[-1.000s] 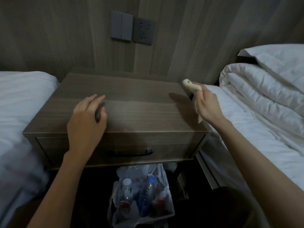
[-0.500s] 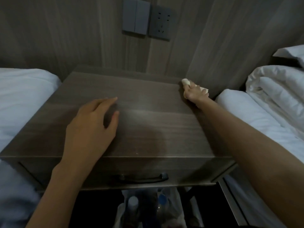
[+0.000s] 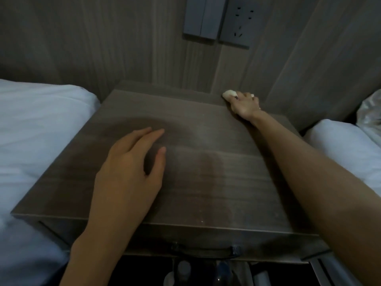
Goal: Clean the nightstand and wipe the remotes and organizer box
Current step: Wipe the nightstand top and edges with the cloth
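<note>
So I had two hands on the one nightstand [image 3: 206,182]. My left hand [image 3: 127,176] lay flat near the middle, fingers straight and loose, holding nothing. My right hand [image 3: 245,104] was at the far right corner by the wall, fingers curled round one small white cloth [image 3: 228,93] pressed on the top. One drawer handle [image 3: 204,250] out front, with the left bed [image 3: 41,131] and right bed [image 3: 340,145] either side.

Wood-grain nightstand [image 3: 216,182], standing level, showing a faintly dusty top and 1 near-facing drawer [image 3: 148,236] with a dark handle [image 3: 204,250]. Small white cloth [image 3: 228,93], lying bunched at its far right corner, being gripped by right hand [image 3: 245,105].
</note>
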Demonstrator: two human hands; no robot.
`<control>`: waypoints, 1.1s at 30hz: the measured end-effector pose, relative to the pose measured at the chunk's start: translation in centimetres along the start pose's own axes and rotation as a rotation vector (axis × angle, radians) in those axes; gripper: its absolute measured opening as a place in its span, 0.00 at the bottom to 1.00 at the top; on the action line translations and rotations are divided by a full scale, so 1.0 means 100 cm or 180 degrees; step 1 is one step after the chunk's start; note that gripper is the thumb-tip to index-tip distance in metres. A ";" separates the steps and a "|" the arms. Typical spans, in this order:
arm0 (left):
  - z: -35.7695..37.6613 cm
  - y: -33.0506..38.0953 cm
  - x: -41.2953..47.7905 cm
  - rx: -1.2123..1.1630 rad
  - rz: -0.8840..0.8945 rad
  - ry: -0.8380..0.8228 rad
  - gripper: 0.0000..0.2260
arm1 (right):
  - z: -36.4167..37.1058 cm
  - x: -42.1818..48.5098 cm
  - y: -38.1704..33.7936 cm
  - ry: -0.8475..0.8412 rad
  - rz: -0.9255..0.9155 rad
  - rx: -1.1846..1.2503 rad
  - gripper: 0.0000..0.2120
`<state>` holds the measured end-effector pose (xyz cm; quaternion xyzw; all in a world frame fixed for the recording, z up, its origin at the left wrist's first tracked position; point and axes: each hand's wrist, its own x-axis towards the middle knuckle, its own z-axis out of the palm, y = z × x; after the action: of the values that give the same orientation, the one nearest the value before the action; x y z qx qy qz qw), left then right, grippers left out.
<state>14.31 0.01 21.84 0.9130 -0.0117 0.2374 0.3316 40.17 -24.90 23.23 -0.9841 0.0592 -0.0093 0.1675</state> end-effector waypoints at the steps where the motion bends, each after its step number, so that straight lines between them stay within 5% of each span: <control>1: 0.000 0.000 -0.001 0.0030 0.0032 -0.0029 0.19 | 0.002 -0.003 -0.012 -0.0062 -0.0114 0.0027 0.26; 19: -0.014 -0.019 -0.003 0.0174 0.0194 0.0094 0.19 | 0.025 -0.033 -0.072 -0.0606 -0.1425 -0.0118 0.25; 33: -0.035 -0.034 -0.045 0.0133 0.0330 0.0751 0.18 | -0.002 -0.244 -0.016 -0.1227 -0.2303 0.0165 0.15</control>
<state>9.43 4.20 20.16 0.8836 -0.0148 0.3602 0.2988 16.11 -20.59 24.01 -0.9206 -0.3233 0.1154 0.1861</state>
